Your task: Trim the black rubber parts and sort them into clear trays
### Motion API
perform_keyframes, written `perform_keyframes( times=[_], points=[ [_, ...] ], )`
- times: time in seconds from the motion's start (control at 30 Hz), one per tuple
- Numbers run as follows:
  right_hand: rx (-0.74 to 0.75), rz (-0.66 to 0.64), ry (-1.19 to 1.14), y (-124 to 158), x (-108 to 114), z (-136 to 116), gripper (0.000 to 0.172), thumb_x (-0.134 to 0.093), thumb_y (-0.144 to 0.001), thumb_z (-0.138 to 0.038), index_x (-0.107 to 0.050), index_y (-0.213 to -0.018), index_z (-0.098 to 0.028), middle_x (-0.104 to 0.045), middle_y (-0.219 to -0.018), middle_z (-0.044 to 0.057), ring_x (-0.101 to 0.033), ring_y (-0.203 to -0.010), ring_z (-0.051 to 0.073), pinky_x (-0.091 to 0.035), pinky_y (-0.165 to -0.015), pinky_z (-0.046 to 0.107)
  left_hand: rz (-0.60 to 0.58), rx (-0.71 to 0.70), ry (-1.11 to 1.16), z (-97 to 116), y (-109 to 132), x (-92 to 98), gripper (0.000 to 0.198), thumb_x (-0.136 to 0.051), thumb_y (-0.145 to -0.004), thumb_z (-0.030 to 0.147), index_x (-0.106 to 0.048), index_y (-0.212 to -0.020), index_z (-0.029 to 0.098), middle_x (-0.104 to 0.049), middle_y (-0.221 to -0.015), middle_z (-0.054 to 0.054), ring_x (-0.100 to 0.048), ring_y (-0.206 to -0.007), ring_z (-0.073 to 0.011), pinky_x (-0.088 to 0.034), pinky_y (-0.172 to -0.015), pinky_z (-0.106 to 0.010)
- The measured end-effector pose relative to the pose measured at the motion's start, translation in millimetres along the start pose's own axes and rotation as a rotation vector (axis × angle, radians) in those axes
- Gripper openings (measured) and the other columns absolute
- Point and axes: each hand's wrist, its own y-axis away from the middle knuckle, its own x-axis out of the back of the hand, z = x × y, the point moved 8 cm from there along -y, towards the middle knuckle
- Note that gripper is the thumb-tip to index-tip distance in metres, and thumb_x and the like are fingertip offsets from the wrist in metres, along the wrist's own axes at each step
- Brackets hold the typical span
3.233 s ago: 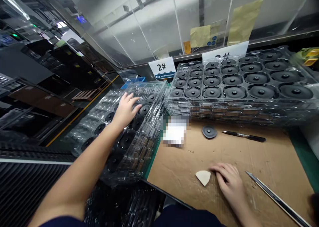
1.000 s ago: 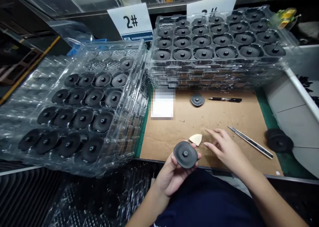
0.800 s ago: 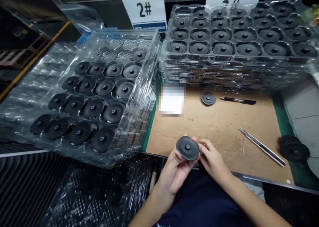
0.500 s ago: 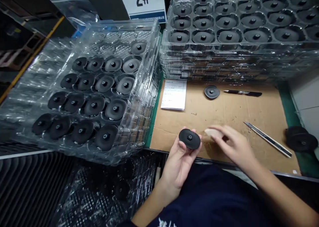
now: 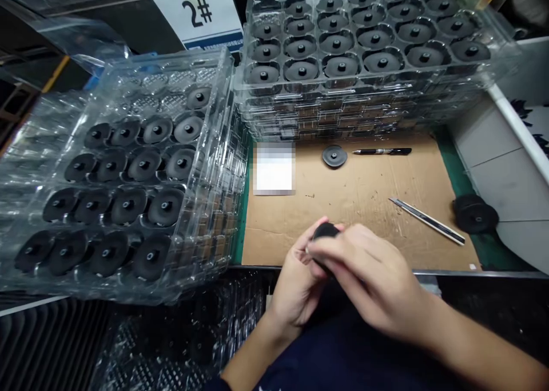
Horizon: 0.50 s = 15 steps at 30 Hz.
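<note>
My left hand (image 5: 300, 282) grips a round black disc (image 5: 325, 231) by its edge, just in front of the cardboard. Bent over that disc, my right hand (image 5: 373, 271) has its fingers pressed together against the disc's face, covering most of it. The small pale piece that showed in the right fingers earlier is almost wholly hidden now; only a light tip may show at the fingertips. Another black disc (image 5: 334, 156) with a raised centre stub lies on the cardboard sheet (image 5: 343, 194) beyond my hands.
Clear plastic trays (image 5: 206, 145) of black discs are stacked at left, with another tray stack (image 5: 343, 88) at the back. On the cardboard are a paper slip (image 5: 274, 169), a pen (image 5: 381, 151) and a utility knife (image 5: 429, 222). More discs (image 5: 476, 214) lie at right.
My right hand has moved left onto the disc in my left hand and now hides much of it. The disc has tilted. The camera view has shifted to the right.
</note>
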Motion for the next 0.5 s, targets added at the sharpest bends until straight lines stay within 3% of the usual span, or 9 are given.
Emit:
perform_keyframes(
  times=[0.1, 0.2, 0.27, 0.33, 0.37, 0.43, 0.5],
  points=[
    [-0.120, -0.098, 0.011, 23.2, 5.0, 10.6, 0.026, -0.045, -0.090, -0.013, -0.055, -0.112, -0.021, -0.061, -0.090, 0.003, -0.053, -0.079, 0.014, -0.042, -0.072, 0.027, -0.003, 0.036, -0.003, -1.8, 2.1, -5.0, 0.065, -0.084, -0.055, 0.031, -0.062, -0.116, 0.022, -0.064, -0.116, -0.007, -0.060, -0.106, -0.0216, -0.046, -0.093, -0.028],
    [-0.216, -0.003, 0.232, 29.1, 23.9, 21.2, 0.026, -0.044, -0.090, -0.014, -0.056, -0.112, -0.020, -0.060, -0.084, 0.005, -0.051, -0.076, 0.017, -0.039, -0.069, 0.031, 0.045, 0.066, -0.003, -9.0, 2.6, -9.8, 0.064, -0.084, -0.056, 0.031, -0.062, -0.116, 0.022, -0.066, -0.109, -0.003, -0.062, -0.098, -0.0155, -0.047, -0.088, -0.020],
    [-0.040, 0.024, 0.261, 19.7, 28.5, 12.0, 0.029, -0.042, -0.090, -0.014, -0.056, -0.114, -0.019, -0.062, -0.084, 0.006, -0.049, -0.074, 0.018, -0.037, -0.069, 0.033, 0.052, 0.106, -0.032, -16.0, 3.2, -15.9, 0.056, -0.081, -0.061, 0.026, -0.063, -0.114, 0.023, -0.068, -0.096, 0.000, -0.063, -0.090, -0.0134, -0.048, -0.087, -0.021],
    [0.181, -0.041, 0.107, 11.1, 25.8, 1.0, 0.029, -0.039, -0.091, -0.016, -0.057, -0.114, -0.021, -0.064, -0.084, 0.004, -0.049, -0.072, 0.016, -0.036, -0.069, 0.033, 0.033, 0.156, -0.077, -22.0, 4.7, -22.5, 0.042, -0.078, -0.066, 0.020, -0.067, -0.106, 0.022, -0.066, -0.084, 0.002, -0.063, -0.084, -0.0136, -0.048, -0.088, -0.025],
    [0.220, -0.085, 0.029, 8.1, 24.5, 0.2, 0.029, -0.039, -0.092, -0.016, -0.057, -0.113, -0.022, -0.064, -0.086, 0.003, -0.050, -0.072, 0.015, -0.036, -0.069, 0.032, 0.026, 0.169, -0.096, -23.4, 5.6, -24.6, 0.034, -0.077, -0.067, 0.019, -0.069, -0.100, 0.021, -0.066, -0.082, 0.002, -0.063, -0.084, -0.0134, -0.048, -0.087, -0.025],
    [0.117, -0.114, 0.023, 3.1, 24.8, 9.8, 0.027, -0.040, -0.092, -0.016, -0.059, -0.109, -0.022, -0.065, -0.087, 0.001, -0.052, -0.074, 0.014, -0.035, -0.070, 0.031, 0.032, 0.171, -0.115, -23.7, 6.5, -25.6, 0.026, -0.076, -0.067, 0.024, -0.070, -0.092, 0.019, -0.067, -0.085, 0.001, -0.062, -0.086, -0.0135, -0.048, -0.085, -0.022],
    [-0.025, -0.054, 0.174, 3.2, 30.4, 17.5, 0.026, -0.041, -0.091, -0.015, -0.061, -0.107, -0.020, -0.064, -0.083, 0.003, -0.051, -0.073, 0.015, -0.033, -0.068, 0.032, 0.064, 0.161, -0.138, -23.3, 6.0, -23.2, 0.032, -0.078, -0.065, 0.031, -0.070, -0.093, 0.018, -0.068, -0.088, -0.001, -0.063, -0.088, -0.0163, -0.049, -0.082, -0.023]
  ],
)
